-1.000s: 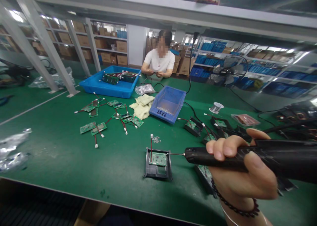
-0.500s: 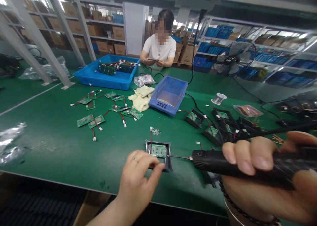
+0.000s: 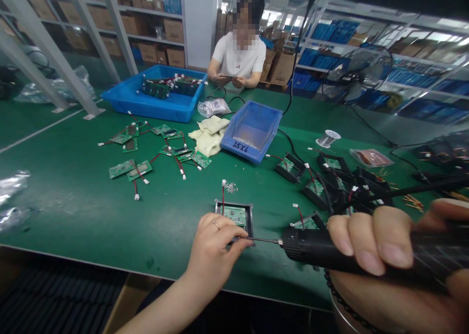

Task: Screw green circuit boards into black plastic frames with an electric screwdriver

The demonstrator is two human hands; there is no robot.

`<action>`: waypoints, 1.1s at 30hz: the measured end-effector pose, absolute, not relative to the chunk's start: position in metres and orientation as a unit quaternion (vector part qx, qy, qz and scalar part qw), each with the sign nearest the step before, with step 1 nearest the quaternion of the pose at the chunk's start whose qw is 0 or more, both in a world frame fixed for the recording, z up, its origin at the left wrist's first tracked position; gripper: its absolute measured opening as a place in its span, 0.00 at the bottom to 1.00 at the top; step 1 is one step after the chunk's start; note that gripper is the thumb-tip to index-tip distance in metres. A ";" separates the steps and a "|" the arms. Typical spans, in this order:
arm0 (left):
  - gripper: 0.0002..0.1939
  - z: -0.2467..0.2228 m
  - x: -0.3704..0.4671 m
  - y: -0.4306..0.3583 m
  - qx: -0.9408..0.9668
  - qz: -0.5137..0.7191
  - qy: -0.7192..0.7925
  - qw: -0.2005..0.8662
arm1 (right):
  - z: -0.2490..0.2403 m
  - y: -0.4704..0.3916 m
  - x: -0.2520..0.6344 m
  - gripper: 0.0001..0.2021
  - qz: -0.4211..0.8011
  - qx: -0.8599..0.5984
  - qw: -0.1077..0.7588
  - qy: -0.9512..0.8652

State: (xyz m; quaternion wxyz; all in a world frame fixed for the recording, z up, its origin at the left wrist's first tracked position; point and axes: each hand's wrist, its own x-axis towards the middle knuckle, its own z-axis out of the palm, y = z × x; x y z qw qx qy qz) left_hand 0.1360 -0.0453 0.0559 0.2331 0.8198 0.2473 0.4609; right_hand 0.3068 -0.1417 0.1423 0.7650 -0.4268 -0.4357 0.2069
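"While the right hand (image 3: 381,237) gripped the black screwdriver (image 3: 306,246), its fingers curled round the barrel, what was the left hand (image 3: 212,246) doing?"

"It reached in from the near side, thumb and forefinger drawn together at the tip of the bit (image 3: 264,240), probably to guide or steady it; whether they gripped the bit itself or something small at its end could not be told"

"And where was the black frame (image 3: 250,218)?"

"On the green desk (image 3: 91,221), close to the near edge, partly hidden by the left hand. The circuit board (image 3: 236,216) lay inside it, toward the far side, and the screwdriver came in nearly level from the right"

"Why did the lead (image 3: 223,193) run out that way?"

"It passed over the far wall, which presumably left most of the board uncovered. Just beyond sat a small heap of screws (image 3: 230,187), likely there for easy reach, with a blue bin (image 3: 234,147) farther back"

"Were the other parts sorted?"

"So it seemed: loose boards (image 3: 122,169) were spread to the left, while filled frames (image 3: 310,197) were gathered at the right, perhaps so that the two would not mix"
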 end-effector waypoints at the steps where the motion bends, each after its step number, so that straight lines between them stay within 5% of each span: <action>1: 0.09 0.056 0.136 -0.045 0.825 0.453 0.247 0.229 | 0.143 -0.141 0.306 0.16 0.231 -0.408 0.771 -0.430; 7: 0.02 0.049 0.135 -0.046 0.857 0.424 0.233 0.177 | 0.144 -0.139 0.295 0.16 0.259 -0.392 0.762 -0.445; 11: 0.15 0.035 0.135 -0.042 0.882 0.374 0.244 0.152 | 0.134 -0.128 0.294 0.16 0.233 -0.394 0.738 -0.496; 33: 0.05 -0.004 0.141 -0.045 0.924 0.286 0.227 0.111 | 0.113 -0.079 0.298 0.14 0.243 -0.461 0.646 -0.557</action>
